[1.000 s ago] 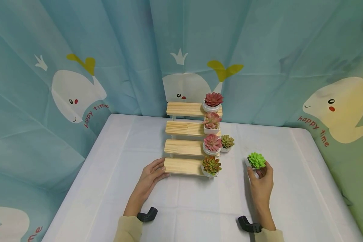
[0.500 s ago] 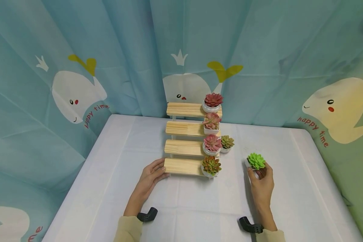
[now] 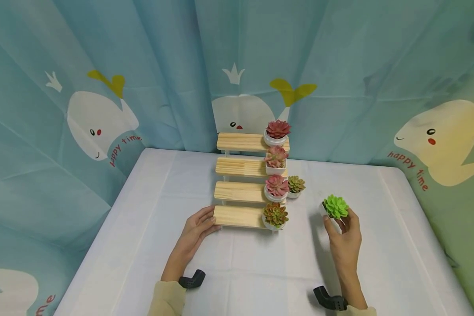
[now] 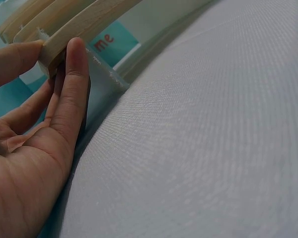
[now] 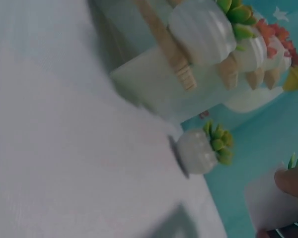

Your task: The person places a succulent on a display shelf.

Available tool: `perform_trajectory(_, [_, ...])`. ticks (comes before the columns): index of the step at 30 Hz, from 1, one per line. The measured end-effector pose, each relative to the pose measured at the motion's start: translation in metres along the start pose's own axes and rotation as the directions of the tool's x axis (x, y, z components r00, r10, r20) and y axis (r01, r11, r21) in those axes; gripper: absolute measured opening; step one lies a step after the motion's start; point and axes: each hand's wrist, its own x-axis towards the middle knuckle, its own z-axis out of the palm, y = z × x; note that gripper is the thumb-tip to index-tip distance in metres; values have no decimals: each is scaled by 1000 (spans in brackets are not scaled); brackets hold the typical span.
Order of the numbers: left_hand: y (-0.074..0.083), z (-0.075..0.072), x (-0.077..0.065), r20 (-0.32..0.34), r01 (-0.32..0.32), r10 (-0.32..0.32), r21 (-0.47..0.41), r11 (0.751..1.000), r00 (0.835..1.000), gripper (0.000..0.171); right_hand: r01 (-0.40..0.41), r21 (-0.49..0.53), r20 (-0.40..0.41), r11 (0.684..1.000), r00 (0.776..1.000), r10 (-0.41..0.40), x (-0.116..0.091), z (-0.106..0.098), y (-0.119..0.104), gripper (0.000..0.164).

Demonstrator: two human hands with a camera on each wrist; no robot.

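Note:
A four-tier wooden plant stand point(image 3: 237, 215) stands at the table's middle. My left hand point(image 3: 195, 230) pinches the left end of its lowest board point(image 4: 84, 25), the thumb on one side and fingers on the other. My right hand point(image 3: 345, 241) grips a bright green potted succulent point(image 3: 335, 206) by its white pot point(image 5: 273, 201), slightly tilted above the table. On the boards' right ends sit a dark red succulent point(image 3: 278, 129), a pink one in a square pot point(image 3: 276, 158), another pink one point(image 3: 277, 186) and a brown-green one point(image 3: 275, 215).
A dull green potted succulent point(image 3: 296, 185) stands on the white tablecloth point(image 3: 253, 272), just right of the stand. Behind the table hangs a blue curtain point(image 3: 174, 87) with whale prints.
My right hand has raised the bright green succulent a little, and its shadow on the cloth has spread away from it. My left hand stays on the lowest board.

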Motion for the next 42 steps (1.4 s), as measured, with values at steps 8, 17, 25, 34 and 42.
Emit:
perform_trajectory(8, [3, 1, -1, 1, -6, 6, -16, 1000, 1000, 61, 86, 41, 17, 995, 996, -87, -10, -1, -32, 65])
perform_trajectory(17, [2, 1, 0, 1, -4, 4, -17, 1000, 1000, 61, 162, 107, 69, 981, 983, -170, -30, 7, -62, 66])
perform_trajectory(25, [0, -2, 0, 1, -7, 7, -11, 1000, 1000, 60, 240, 160, 120, 957, 958, -261, -42, 20, -87, 67])
perform_trajectory(34, [-2, -1, 0, 11, -8, 8, -17, 1000, 1000, 60, 290, 235, 179, 928, 925, -335, -51, 41, -109, 66])
perform_trajectory(42, [-2, -1, 0, 6, -9, 9, -3, 1000, 1000, 60, 267, 262, 261, 927, 905, -335, -62, 61, -120, 67])
